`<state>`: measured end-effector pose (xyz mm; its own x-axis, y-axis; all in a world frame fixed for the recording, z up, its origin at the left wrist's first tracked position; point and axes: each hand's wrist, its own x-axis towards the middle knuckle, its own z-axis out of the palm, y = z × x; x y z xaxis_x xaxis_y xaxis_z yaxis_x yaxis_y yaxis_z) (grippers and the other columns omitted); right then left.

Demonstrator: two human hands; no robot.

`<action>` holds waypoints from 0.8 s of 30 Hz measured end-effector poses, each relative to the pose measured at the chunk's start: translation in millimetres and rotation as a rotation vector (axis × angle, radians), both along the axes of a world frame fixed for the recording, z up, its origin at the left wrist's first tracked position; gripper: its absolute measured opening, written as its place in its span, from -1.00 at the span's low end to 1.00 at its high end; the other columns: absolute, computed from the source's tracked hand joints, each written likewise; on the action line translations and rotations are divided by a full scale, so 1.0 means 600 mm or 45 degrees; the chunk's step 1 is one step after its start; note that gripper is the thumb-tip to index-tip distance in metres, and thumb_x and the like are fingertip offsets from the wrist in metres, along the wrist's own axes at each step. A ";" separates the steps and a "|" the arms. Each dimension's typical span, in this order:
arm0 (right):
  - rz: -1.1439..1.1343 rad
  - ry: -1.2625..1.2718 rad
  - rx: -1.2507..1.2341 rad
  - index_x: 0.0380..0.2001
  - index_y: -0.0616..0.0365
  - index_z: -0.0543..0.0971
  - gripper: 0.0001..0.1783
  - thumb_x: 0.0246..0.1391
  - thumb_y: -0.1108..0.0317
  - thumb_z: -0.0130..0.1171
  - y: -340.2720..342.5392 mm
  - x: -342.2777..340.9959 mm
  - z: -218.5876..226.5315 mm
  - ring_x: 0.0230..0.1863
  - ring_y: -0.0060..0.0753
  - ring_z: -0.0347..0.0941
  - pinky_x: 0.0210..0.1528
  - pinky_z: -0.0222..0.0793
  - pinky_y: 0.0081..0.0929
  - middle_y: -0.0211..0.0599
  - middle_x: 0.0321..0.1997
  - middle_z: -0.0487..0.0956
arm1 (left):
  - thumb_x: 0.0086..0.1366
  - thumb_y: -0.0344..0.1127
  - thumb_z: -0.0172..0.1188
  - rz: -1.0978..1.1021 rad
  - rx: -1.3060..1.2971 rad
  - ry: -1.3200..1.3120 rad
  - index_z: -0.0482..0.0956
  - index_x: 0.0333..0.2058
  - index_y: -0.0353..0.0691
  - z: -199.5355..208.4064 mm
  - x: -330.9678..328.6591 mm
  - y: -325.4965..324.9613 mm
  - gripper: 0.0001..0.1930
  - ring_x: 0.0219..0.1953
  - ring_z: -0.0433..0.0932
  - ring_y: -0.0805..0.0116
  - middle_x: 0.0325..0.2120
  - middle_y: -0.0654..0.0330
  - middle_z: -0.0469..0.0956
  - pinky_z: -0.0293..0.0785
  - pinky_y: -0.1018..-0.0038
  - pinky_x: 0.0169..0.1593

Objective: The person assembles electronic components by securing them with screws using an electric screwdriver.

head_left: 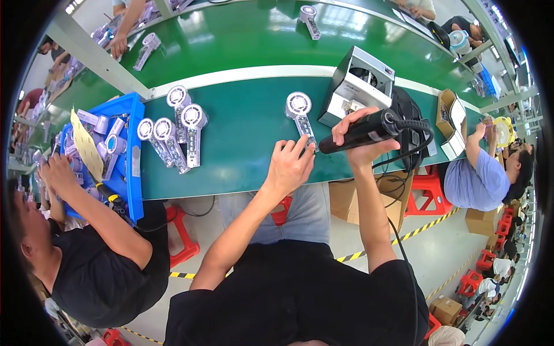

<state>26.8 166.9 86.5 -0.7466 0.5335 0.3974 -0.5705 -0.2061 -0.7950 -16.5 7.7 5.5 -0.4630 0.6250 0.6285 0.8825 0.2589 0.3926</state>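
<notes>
A lilac-grey handheld fan (299, 105) lies on the green worktable (248, 132), its round head pointing away from me and circuit parts showing along the opened handle. The fingers of my left hand (291, 166) press together at the near end of that handle. My right hand (365, 151) wraps round a thick black electric screwdriver (372, 130), held almost level. Its tip end is close to the handle's end, beside my left fingertips; whether they touch I cannot tell. A cable runs from the screwdriver's right end.
Several similar fans (193, 118) lie left on the table. A blue bin (136, 167) of fan parts stands further left, beside a co-worker (109, 254). A grey metal machine (360, 81), a black bag (411, 109) and an open carton (447, 124) stand right. More fans lie on the green conveyor (231, 46) beyond.
</notes>
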 end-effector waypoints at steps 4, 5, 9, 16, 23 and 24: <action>0.016 0.030 0.006 -0.26 0.29 0.39 0.20 -0.32 -0.83 -0.19 0.005 0.000 0.002 -0.71 -0.31 0.44 -0.65 0.39 -0.49 -0.08 -0.57 0.52 | 0.10 -0.39 0.33 -0.017 -0.018 -0.012 0.62 -0.14 -0.30 0.004 -0.002 -0.002 -0.69 -0.27 0.51 0.14 -0.07 0.00 0.54 0.40 0.23 -0.10; 0.012 0.028 0.011 -0.26 0.29 0.39 0.20 -0.32 -0.83 -0.19 0.011 0.000 0.011 -0.71 -0.31 0.44 -0.65 0.39 -0.49 -0.08 -0.57 0.52 | 0.09 -0.39 0.33 -0.030 -0.020 -0.007 0.61 -0.13 -0.31 0.005 -0.001 -0.001 -0.67 -0.26 0.52 0.13 -0.06 -0.01 0.53 0.40 0.23 -0.08; -0.185 -0.027 0.117 -0.28 0.27 0.44 0.19 -0.20 -0.82 -0.38 0.061 -0.018 0.073 -0.70 -0.30 0.43 -0.63 0.37 -0.46 -0.05 -0.53 0.57 | 0.09 -0.38 0.33 -0.058 -0.044 -0.098 0.58 -0.07 -0.33 0.003 -0.004 -0.009 -0.61 -0.22 0.51 0.10 -0.04 -0.04 0.52 0.40 0.22 -0.05; -0.371 -0.060 0.333 -0.30 0.29 0.47 0.12 -0.02 -0.72 -0.45 0.131 -0.064 0.116 -0.70 -0.36 0.44 -0.62 0.35 -0.51 -0.15 -0.55 0.54 | 0.08 -0.37 0.33 -0.071 -0.054 -0.152 0.47 0.11 -0.35 0.006 0.000 -0.008 -0.43 -0.18 0.51 0.07 0.08 -0.07 0.46 0.39 0.23 -0.01; -0.345 -0.091 0.314 -0.32 0.34 0.47 0.10 0.06 -0.67 -0.47 0.139 -0.071 0.111 -0.70 -0.36 0.45 -0.63 0.35 -0.51 -0.15 -0.57 0.54 | 0.08 -0.39 0.32 -0.053 -0.110 -0.185 0.43 0.16 -0.34 0.005 -0.001 -0.005 -0.38 -0.15 0.49 0.10 0.19 -0.05 0.38 0.38 0.25 0.00; -0.349 -0.091 0.314 -0.32 0.34 0.47 0.10 0.06 -0.67 -0.47 0.140 -0.072 0.113 -0.70 -0.36 0.45 -0.63 0.35 -0.51 -0.15 -0.57 0.54 | 0.08 -0.39 0.32 -0.057 -0.110 -0.184 0.43 0.16 -0.34 0.005 -0.002 -0.004 -0.38 -0.15 0.49 0.10 0.19 -0.05 0.38 0.38 0.25 0.00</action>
<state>-16.1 250.9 154.0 -0.6201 0.6122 0.4907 -0.5191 0.1488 -0.8417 -17.8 5.3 8.6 -0.5154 0.6959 0.5001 0.8297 0.2592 0.4944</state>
